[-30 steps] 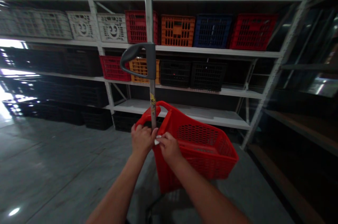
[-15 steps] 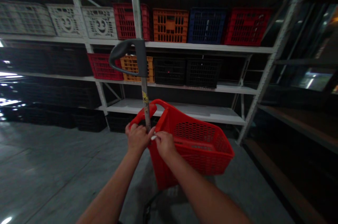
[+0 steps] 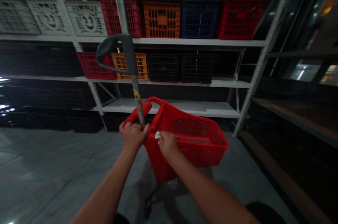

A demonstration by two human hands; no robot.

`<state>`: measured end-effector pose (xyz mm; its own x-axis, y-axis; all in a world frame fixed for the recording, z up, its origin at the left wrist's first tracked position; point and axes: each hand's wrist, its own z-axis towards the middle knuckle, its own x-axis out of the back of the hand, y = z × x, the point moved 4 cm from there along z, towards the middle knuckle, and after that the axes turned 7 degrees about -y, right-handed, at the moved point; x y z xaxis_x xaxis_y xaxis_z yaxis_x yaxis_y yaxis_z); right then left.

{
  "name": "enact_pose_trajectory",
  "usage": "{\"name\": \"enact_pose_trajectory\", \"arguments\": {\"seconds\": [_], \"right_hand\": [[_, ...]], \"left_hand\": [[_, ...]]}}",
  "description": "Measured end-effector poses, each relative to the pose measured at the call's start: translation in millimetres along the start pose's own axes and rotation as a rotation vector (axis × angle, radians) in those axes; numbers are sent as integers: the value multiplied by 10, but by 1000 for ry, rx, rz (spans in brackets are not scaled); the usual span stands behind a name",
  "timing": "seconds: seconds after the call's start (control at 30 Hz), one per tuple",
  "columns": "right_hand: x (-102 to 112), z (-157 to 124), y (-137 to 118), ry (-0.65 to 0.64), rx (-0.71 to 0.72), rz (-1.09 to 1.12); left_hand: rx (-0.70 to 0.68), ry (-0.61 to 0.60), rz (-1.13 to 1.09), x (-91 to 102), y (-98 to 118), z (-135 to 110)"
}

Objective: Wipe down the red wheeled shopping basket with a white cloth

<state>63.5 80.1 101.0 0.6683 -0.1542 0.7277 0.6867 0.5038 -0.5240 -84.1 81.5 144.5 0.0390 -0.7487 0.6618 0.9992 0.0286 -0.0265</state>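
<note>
A red plastic shopping cart (image 3: pixel 190 153) with perforated sides stands before me. My left hand (image 3: pixel 133 135) is closed around the near end of the cart's red handle (image 3: pixel 136 114). A metal pole (image 3: pixel 139 107) with a yellow sticker and a grey loop grip (image 3: pixel 129 55) rises from just behind that hand; the hand hides its lower end, and whether the fingers also hold it I cannot tell. My right hand (image 3: pixel 169 145) pinches a small crumpled white piece (image 3: pixel 157 135), perhaps tissue or cloth, beside the cart's near rim.
Behind the cart, a grey metal rack (image 3: pixel 192 42) carries several plastic crates, among them an orange crate (image 3: pixel 162 19), a blue crate (image 3: pixel 200 19) and a white crate (image 3: pixel 87 18). Dark shelving (image 3: pixel 295 120) runs along the right. The floor (image 3: pixel 52 167) is grey concrete.
My right hand has moved away from my left hand with the white piece, which shows more now. The view has shifted, so the rack, cart and pole appear further left.
</note>
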Motion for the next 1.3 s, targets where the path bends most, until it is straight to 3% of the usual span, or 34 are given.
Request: {"name": "enact_pose_trajectory", "arguments": {"seconds": [0.07, 0.13, 0.2, 0.33, 0.43, 0.53, 0.63, 0.73, 0.83, 0.97, 1.07, 1.13, 1.3], "right_hand": [[-69, 122, -177, -13, 18, -18], [-56, 133, -171, -39, 20, -49], [43, 11, 53, -72, -23, -93], [378, -428, 754, -72, -170, -169], [502, -582, 954, -34, -234, -184], [361, -422, 697, -33, -217, -158], [115, -155, 283, -47, -92, -142], [17, -88, 172, -62, -14, -160], [168, -294, 490, -81, -61, -168], [596, -752, 1116, -59, -245, -202], [771, -926, 1318, -30, -361, -217], [706, -860, 1227, -31, -360, -211], [219, -351, 592, -72, -134, -108]], "left_hand": [[0, -16, -4, -6, -10, 15], [-3, -35, -20, -7, -25, 29], [-5, -51, -46, -5, -47, 39], [-11, -60, -54, -14, -84, 40], [-23, -39, 1, -20, -72, 25], [-20, -25, 45, -2, -33, 10], [-15, -29, 61, 29, -9, 10], [-30, -49, 57, 28, -39, 22], [-44, -68, 47, -18, -126, 35], [-55, -75, 21, -99, -236, 63], [-41, -71, 11, -140, -289, 99], [-34, -64, 8, -159, -318, 123], [-57, -51, 56, -212, -410, 169]]}}
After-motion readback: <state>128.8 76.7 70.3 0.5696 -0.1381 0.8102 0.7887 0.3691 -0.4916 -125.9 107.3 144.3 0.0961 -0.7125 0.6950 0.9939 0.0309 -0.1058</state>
